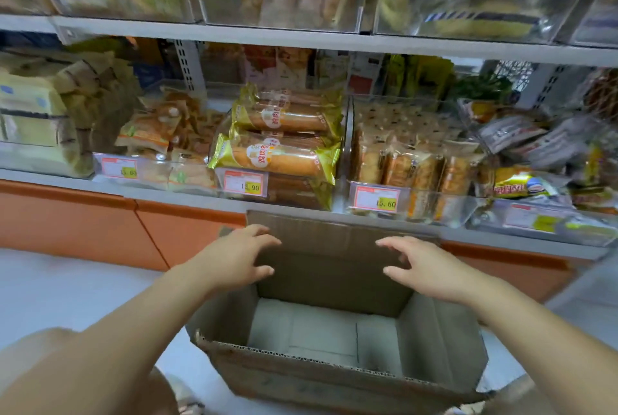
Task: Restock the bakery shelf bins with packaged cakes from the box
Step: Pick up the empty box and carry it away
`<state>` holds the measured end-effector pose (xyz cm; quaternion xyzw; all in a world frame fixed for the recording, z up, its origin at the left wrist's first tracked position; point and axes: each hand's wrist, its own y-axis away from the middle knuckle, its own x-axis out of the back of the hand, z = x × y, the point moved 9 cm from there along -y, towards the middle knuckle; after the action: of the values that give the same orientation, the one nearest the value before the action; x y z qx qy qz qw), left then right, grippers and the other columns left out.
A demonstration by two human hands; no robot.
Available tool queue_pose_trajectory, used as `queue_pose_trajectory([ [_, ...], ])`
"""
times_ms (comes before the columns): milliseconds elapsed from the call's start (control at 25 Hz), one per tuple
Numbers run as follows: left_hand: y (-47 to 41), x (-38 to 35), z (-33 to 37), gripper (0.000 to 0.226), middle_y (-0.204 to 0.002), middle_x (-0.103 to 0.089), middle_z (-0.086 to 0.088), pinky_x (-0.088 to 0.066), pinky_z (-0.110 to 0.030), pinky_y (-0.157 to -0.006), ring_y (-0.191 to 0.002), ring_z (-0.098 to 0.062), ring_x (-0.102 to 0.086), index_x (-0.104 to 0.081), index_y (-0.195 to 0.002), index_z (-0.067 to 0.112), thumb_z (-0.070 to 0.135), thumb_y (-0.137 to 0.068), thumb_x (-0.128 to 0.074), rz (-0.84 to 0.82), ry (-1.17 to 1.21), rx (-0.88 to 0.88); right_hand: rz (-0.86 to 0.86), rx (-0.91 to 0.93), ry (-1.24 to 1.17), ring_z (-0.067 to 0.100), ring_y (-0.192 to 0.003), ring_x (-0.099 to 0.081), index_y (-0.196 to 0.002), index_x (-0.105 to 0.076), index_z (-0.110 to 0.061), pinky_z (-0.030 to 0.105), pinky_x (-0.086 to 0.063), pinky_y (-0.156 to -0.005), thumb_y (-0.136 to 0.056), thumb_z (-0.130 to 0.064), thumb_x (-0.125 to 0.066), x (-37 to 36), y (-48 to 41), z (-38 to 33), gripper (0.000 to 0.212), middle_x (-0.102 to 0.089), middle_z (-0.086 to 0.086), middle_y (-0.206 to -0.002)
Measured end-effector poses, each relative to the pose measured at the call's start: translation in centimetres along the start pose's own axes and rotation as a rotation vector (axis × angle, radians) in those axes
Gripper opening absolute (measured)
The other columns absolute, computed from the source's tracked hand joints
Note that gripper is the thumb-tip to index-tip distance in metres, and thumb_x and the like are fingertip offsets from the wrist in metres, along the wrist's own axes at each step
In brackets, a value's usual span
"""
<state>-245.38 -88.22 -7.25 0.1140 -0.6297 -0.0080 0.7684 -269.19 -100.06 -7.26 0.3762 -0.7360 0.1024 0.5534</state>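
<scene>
The left hand and right hand hover with fingers spread and loosely bent, holding nothing, just over the far flap of the cardboard box. The box shows only its bare bottom. The gold-wrapped cakes lie stacked in the clear bin above. Clearing the box looks next, so grip both sides evenly to keep it from buckling.
</scene>
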Motion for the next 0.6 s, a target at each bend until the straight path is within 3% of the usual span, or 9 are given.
queue_pose_trajectory([
  [200, 0.0, -1.4, -3.3, 0.060, -0.162, -0.017, -0.002, -0.027, -0.043, -0.118, -0.147, -0.026, -0.021, -0.037, -0.144, 0.041, 0.045, -0.090, -0.062, -0.040, -0.126, 0.190, -0.073, -0.009, 0.052, 0.015, -0.133, -0.041, -0.147, -0.029, -0.037, 0.030, -0.035, -0.104, -0.093, -0.043, -0.056, -1.1, -0.2, 1.5, 0.061, -0.031, -0.006, -0.153],
  [400, -0.8, -3.2, -6.4, 0.066, -0.164, 0.007, -0.006, -0.022, -0.049, -0.119, -0.150, -0.033, -0.004, -0.033, -0.144, 0.049, 0.044, -0.087, -0.067, -0.004, -0.135, 0.226, 0.049, -0.206, 0.209, 0.029, -0.147, -0.011, -0.144, -0.034, -0.043, 0.043, -0.020, -0.119, -0.090, -0.046, -0.059, -1.5, 1.0, 5.4, 0.059, -0.007, 0.005, -0.161],
  [480, -0.4, -4.6, -9.2, 0.070, -0.163, 0.011, -0.008, -0.026, -0.046, -0.117, -0.149, -0.034, -0.011, -0.034, -0.144, 0.048, 0.041, -0.085, -0.071, -0.033, -0.031, 0.264, 0.046, -0.325, 0.209, 0.033, -0.148, -0.008, -0.142, -0.038, -0.044, 0.042, -0.017, -0.119, -0.088, -0.045, -0.063, -2.1, 2.3, 7.8, 0.060, 0.002, 0.009, -0.162],
  [520, -0.3, -5.4, -10.6, 0.072, -0.163, 0.006, -0.010, -0.029, -0.043, -0.116, -0.148, -0.033, -0.018, -0.037, -0.144, 0.044, 0.039, -0.083, -0.074, -0.058, 0.041, 0.282, 0.026, -0.405, 0.175, 0.035, -0.147, -0.011, -0.142, -0.039, -0.043, 0.040, -0.021, -0.118, -0.087, -0.044, -0.065, -2.4, 3.2, 9.1, 0.061, 0.004, 0.012, -0.161],
  [600, 0.2, -6.6, -13.0, 0.075, -0.160, -0.023, -0.012, -0.037, -0.035, -0.109, -0.141, -0.029, -0.035, -0.044, -0.143, 0.037, 0.033, -0.078, -0.080, -0.088, 0.192, 0.327, -0.075, -0.526, 0.053, 0.033, -0.141, -0.030, -0.144, -0.036, -0.041, 0.032, -0.039, -0.106, -0.086, -0.040, -0.068, -3.6, 4.4, 10.9, 0.066, -0.003, 0.015, -0.160],
])
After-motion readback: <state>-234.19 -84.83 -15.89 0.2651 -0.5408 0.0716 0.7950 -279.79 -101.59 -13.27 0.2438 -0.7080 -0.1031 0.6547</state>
